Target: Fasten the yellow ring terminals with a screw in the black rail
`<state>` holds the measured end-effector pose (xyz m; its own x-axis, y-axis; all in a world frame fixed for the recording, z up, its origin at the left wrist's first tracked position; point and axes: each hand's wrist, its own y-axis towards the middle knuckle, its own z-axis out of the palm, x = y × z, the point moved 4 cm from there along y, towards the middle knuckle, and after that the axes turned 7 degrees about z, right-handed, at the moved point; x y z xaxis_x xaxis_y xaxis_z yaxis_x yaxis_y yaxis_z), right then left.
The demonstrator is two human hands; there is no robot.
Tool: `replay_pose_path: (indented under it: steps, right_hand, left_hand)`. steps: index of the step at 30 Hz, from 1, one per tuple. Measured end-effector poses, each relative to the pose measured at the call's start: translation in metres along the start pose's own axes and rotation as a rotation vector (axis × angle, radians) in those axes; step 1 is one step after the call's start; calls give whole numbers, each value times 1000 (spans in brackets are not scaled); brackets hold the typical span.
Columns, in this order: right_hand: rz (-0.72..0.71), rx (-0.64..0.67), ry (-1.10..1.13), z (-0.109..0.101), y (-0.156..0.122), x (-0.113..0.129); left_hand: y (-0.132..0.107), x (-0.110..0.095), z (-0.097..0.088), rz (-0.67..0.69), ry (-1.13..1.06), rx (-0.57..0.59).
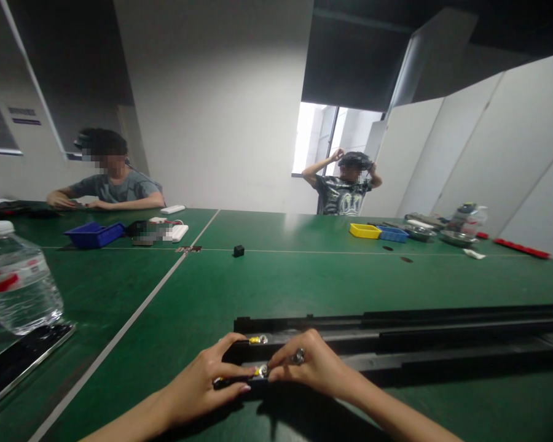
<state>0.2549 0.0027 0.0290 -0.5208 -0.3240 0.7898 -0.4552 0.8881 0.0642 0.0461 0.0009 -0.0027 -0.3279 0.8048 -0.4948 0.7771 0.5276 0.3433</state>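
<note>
Long black rails [442,334] lie across the green table [276,276] in front of me. My left hand [207,383] curls round the left end of the nearest rail, thumb and fingers closed on it. My right hand [311,365] pinches a small silver and yellow fitting [261,370] at that same end, and a ring shows on one finger. A second yellow and silver fitting [258,339] sits on the rail just behind.
A water bottle [16,276] stands at the left beside a dark flat device [18,359]. Further off are a blue tray [94,234], a small black cube [238,250], yellow [364,231] and blue bins, and metal dishes [456,238]. Two other people sit at the far side.
</note>
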Motion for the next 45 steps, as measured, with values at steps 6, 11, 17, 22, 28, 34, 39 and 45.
replay_pose_path:
  steps: [6,11,17,22,28,34,39,45]
  right_hand:
    - [8,0,-5,2,-1,-1]
    - [-13,-18,1,3,-1,-2]
    - [-8,-5,-13,3,0,-2]
    - [16,-2,-14,1,-1,3]
    - [44,13,43,-1,-2,9]
    - [45,4,20,-1,-2,8]
    - [63,-5,25,0,-1,3]
    - [61,-10,3,-1,-1,6]
  left_hand:
    - [-1,2,2,-1,5,-10]
    - [-1,6,4,-3,18,-9]
    - [0,4,2,5,23,-16]
    - [1,-1,-2,2,30,-13]
    - [1,-2,-2,-4,18,-6]
    - [0,0,-2,-9,19,-8]
    - [2,-2,-2,19,-11,-4]
    - [1,0,-1,3,10,-5]
